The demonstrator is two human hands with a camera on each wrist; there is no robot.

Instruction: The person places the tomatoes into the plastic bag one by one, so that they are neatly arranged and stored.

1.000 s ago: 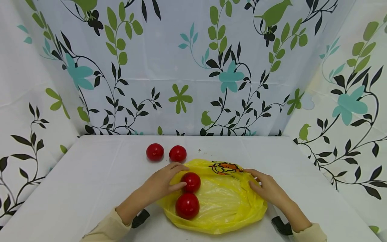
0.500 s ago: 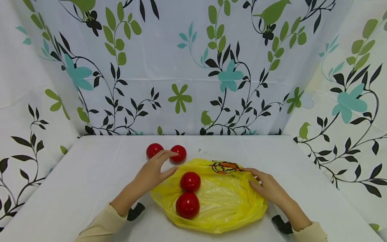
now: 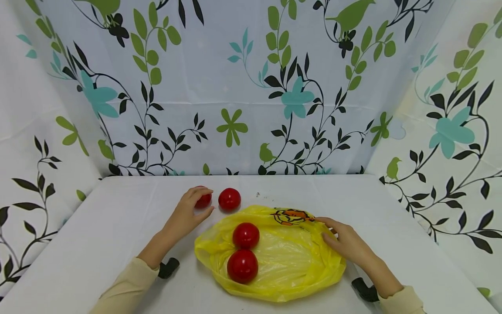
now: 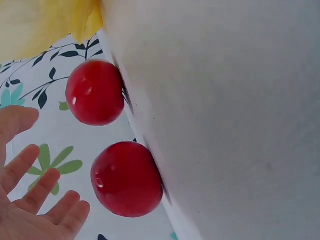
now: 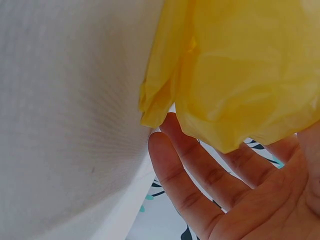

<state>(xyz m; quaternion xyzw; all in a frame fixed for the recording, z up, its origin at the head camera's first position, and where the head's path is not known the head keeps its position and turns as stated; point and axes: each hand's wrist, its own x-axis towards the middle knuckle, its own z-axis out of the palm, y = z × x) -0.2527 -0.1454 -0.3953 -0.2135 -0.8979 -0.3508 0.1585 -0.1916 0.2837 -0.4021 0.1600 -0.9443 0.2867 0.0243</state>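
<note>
My left hand [image 3: 185, 214] reaches over the far left glossy red round object [image 3: 204, 201], partly hiding it. In the left wrist view the fingers [image 4: 40, 192] are spread and apart from both red rounds. A second red round object [image 3: 229, 199] sits just right of it. The yellow plastic bag [image 3: 290, 257] lies spread with its mouth open, an orange and black print on its far rim. Two more red rounds, one farther [image 3: 245, 236] and one nearer [image 3: 242, 266], rest inside its left part. My right hand [image 3: 345, 242] holds the bag's right rim, thumb inside and fingers outside.
The white tabletop [image 3: 129, 226] reaches back to a curtain [image 3: 231, 87] printed with leaves, flowers and birds, which also hangs at both sides. Black wrist mounts show below the left hand [image 3: 169, 267] and right hand [image 3: 364, 290].
My left hand has let go of the bag's left edge and moved away and left, to the far left red round object. The right hand has stayed on the bag.
</note>
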